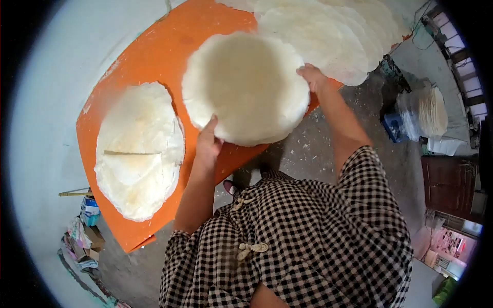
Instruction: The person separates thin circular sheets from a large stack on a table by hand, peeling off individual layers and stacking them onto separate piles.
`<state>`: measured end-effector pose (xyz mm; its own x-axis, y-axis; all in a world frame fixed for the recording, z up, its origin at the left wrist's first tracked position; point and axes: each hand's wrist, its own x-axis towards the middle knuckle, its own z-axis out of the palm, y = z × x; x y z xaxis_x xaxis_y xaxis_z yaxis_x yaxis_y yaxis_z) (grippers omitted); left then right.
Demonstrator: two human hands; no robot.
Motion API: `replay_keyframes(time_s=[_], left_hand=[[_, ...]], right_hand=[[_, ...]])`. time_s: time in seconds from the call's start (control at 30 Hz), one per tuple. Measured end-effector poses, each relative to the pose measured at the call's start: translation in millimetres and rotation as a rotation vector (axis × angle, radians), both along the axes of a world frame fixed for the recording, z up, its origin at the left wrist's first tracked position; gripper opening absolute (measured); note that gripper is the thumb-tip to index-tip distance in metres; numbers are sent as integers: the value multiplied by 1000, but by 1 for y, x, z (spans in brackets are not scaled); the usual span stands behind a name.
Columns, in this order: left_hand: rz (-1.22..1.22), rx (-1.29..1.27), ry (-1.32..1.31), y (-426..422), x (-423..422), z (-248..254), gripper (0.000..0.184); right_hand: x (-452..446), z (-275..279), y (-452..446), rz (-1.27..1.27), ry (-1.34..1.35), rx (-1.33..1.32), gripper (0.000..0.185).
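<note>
Between my two hands is a large, round, pale flatbread [244, 87], held above the orange board; whether it is one sheet or a stack I cannot tell. My left hand [209, 141] grips its near edge, thumb on top and fingers beneath. At its right edge my right hand [313, 77] is closed on the rim. Another pile of flatbread [138, 149] lies to the left on the orange board [172, 49], its top piece showing a straight slit or fold across the middle.
Overlapping thin round sheets [318, 36] spread across the far right of the work surface. A stack of similar sheets [433, 111] in clear plastic stands at the right, beside a blue container [394, 127]. Boxes and cloths [82, 236] lie on the floor at lower left.
</note>
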<state>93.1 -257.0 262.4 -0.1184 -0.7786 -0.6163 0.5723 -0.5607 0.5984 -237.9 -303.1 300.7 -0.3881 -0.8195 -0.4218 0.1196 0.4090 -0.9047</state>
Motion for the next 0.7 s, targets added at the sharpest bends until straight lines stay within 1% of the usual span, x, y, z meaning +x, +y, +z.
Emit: replay_keyframes(time_s=[0.1, 0.13, 0.23, 0.27, 0.33, 0.37, 0.47, 0.53, 0.63, 0.67, 0.7], left_hand=[[-21, 67, -18, -4, 6, 15, 38], [-41, 97, -99, -3, 6, 24, 38], [-25, 111, -95, 3, -4, 46, 38], [-13, 156, -111, 7, -11, 58, 36], [-75, 100, -70, 12, 1, 39, 34], [-106, 70, -51, 15, 5, 27, 33], [-54, 67, -2, 20, 8, 7, 33], [-115, 63, -21, 21, 8, 9, 34], [-158, 29, -68, 29, 6, 17, 37], [-172, 15, -83, 32, 7, 18, 39], [-186, 17, -74, 32, 9, 20, 38]], right_hand=[[-20, -34, -13, 47, -318, -46, 41], [-8, -2, -2, 43, -246, 51, 41], [-15, -19, -6, -1, -355, 4, 40], [-17, -21, -6, -11, -364, -1, 41], [-13, -19, -3, -28, -384, -12, 43], [-14, -21, -5, -10, -365, 3, 45], [-21, -23, -9, 16, -319, 16, 52], [-20, -16, -12, 32, -299, -4, 56], [-13, -7, -10, -13, -244, -5, 59], [-16, -18, -12, 47, -99, -21, 58], [-15, -17, -14, 130, 230, -23, 58]])
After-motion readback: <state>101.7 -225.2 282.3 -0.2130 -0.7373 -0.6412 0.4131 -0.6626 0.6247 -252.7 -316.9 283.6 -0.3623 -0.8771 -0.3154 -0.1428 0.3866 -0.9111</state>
